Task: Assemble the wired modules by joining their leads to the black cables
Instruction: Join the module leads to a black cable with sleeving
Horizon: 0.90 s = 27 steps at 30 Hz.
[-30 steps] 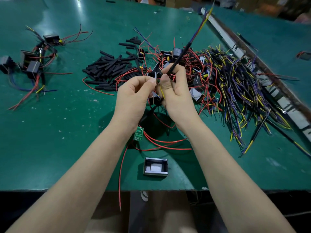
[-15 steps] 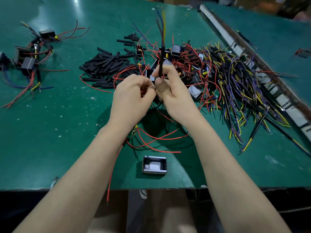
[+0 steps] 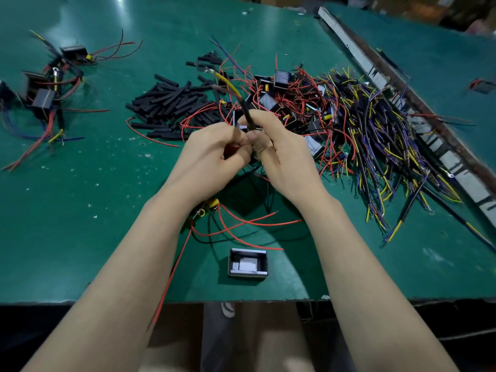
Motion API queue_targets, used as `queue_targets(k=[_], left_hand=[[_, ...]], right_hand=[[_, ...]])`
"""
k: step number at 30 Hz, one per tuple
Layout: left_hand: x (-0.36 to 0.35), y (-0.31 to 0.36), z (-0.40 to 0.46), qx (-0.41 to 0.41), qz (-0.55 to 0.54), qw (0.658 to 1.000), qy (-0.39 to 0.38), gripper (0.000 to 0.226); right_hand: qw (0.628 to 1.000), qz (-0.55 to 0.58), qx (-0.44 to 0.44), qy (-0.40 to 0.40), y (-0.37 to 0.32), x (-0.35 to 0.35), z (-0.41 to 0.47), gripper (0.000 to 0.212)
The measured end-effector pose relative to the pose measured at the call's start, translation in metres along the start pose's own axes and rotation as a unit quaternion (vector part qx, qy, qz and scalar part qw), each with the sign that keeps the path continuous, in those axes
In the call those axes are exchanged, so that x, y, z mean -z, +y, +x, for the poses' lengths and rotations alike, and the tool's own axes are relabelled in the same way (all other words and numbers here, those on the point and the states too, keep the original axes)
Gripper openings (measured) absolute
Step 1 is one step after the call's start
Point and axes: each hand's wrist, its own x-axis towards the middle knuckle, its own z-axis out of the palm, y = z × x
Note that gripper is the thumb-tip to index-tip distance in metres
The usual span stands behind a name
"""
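Near the table's front edge we see a small black open-topped rectangular housing (image 3: 248, 263) standing upright on the green table mat (image 3: 80, 210); white blocks lie inside it, and we cannot tell more of its contents.

Above the mat's centre, our left hand (image 3: 212, 157) has its fingers curled tight around thin red leads (image 3: 233, 151), while our right hand (image 3: 281, 154) pinches a black sheathed cable (image 3: 245, 110) between thumb and forefinger. The two hands touch at the fingertips. The cable rises tilted toward the far left and ends in blurred yellow and dark cores (image 3: 226, 81). Red wires (image 3: 241, 224) loop onto the mat below the wrists, beside a yellow-capped connector (image 3: 212, 204).

On the far side of the hands lies a pile of black modules with red leads (image 3: 281, 100). To its right spreads a heap of black cables with yellow and purple cores (image 3: 389, 146); to its left, a scatter of short black sleeve tubes (image 3: 171, 103). At the far left sit several wired modules (image 3: 48, 87), well apart from the rest.
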Motion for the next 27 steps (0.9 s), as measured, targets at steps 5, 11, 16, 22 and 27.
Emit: queue_targets(k=[5, 11, 16, 22, 27], left_hand=[[0.004, -0.002, 0.000, 0.054, -0.105, 0.991, -0.056, 0.014], [0.008, 0.003, 0.000, 0.106, -0.269, 0.954, -0.082, 0.012], [0.007, 0.005, 0.001, 0.122, -0.367, 0.916, -0.103, 0.012], [0.001, 0.007, 0.002, 0.157, -0.451, 0.873, -0.098, 0.016], [-0.002, 0.007, 0.001, 0.168, -0.478, 0.858, -0.081, 0.021]], right_hand=[[1.000, 0.014, 0.007, 0.027, 0.000, 0.002, 0.000, 0.033], [0.985, 0.170, -0.014, 0.037, -0.013, 0.010, 0.002, 0.015], [0.952, 0.300, -0.058, 0.004, -0.020, 0.017, 0.005, 0.014], [0.909, 0.399, -0.120, -0.008, -0.021, 0.014, 0.005, 0.011], [0.903, 0.405, -0.139, 0.012, -0.023, 0.009, 0.005, 0.007]])
